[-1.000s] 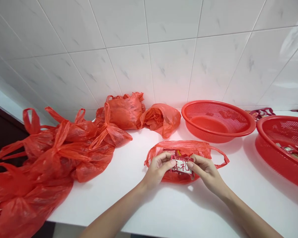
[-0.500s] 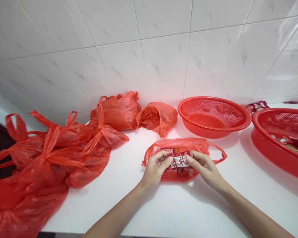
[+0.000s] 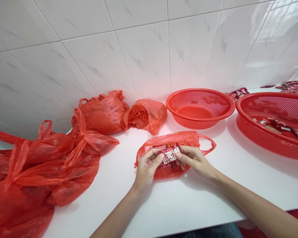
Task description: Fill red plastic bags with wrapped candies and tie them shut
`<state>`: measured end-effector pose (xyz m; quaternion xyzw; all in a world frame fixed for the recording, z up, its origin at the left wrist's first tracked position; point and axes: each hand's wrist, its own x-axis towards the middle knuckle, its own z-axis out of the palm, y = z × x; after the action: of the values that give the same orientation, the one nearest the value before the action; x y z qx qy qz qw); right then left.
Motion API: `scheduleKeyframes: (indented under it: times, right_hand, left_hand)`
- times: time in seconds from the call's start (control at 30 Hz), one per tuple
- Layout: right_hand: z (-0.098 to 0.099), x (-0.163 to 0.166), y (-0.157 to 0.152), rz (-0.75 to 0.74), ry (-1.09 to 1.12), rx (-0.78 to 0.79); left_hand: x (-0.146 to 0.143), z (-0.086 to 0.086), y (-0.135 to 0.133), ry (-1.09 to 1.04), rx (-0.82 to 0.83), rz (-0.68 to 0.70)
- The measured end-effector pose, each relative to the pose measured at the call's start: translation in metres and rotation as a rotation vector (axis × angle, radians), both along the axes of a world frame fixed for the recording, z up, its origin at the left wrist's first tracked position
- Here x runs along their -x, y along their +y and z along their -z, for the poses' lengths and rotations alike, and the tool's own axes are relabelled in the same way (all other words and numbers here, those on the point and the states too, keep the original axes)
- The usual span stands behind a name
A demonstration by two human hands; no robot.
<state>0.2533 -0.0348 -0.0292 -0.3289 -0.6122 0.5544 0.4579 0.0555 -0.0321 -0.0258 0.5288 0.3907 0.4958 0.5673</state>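
Fingers of the left hand [image 3: 146, 163] curl inward, with the thumb and fingertips pinching the left edge of a small red-and-white packet [image 3: 170, 155]. The right hand [image 3: 195, 160] mirrors it: its thumb and forefinger are closed on the packet's right edge and its other fingers are folded beneath. Between the two hands the packet is tilted, its printed face turned up toward the camera, and it sits just above the mouth of an open bag [image 3: 178, 138]. This bag is thin red plastic and lies flat on the white counter [image 3: 188, 205]. Its loop handles spread to either side, and a few more wrapped pieces show dimly inside it. Both forearms reach in from the lower edge of the view and meet over the bag.

Behind the open bag, toward the tiled wall [image 3: 139, 49], lies a crumpled red bag [image 3: 146, 114], and a fuller one [image 3: 103, 112] sits just beside it on the left. Left again, a heap of tied bags [image 3: 52, 165] with knotted handles covers that end of the counter and spills over its near edge.

To the right of the crumpled bag stands a round red mesh basket [image 3: 198, 123]. A second, larger basket [image 3: 260, 137] sits near it at the right edge of the view and holds several wrapped packets [image 3: 278, 124]. More loose wrappers [image 3: 238, 94] lie against the wall behind the two baskets.
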Motion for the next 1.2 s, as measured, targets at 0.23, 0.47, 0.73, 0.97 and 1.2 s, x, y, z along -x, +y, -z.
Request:
scheduleKeyframes:
  times: [0.23,0.47,0.73,0.97,1.2]
  right_hand:
    - [-0.006,0.000,-0.002,0.021,-0.002,0.003]
    - [-0.004,0.001,-0.004,0.013,-0.043,-0.064]
    - [-0.004,0.001,-0.004,0.039,-0.032,-0.072]
    - [-0.003,-0.001,-0.001,0.228,-0.036,-0.077]
    - [0.003,-0.005,0.005,0.352,-0.141,-0.147]
  left_hand:
    - [-0.004,-0.007,-0.003,0.001,0.015,0.001]
    - [-0.005,-0.005,-0.003,-0.005,0.012,-0.036]
    - [-0.006,-0.001,-0.002,-0.035,0.018,-0.016]
    - [-0.006,-0.002,-0.002,-0.003,-0.048,-0.168]
    - [0.000,0.009,0.003,0.421,-0.264,-0.294]
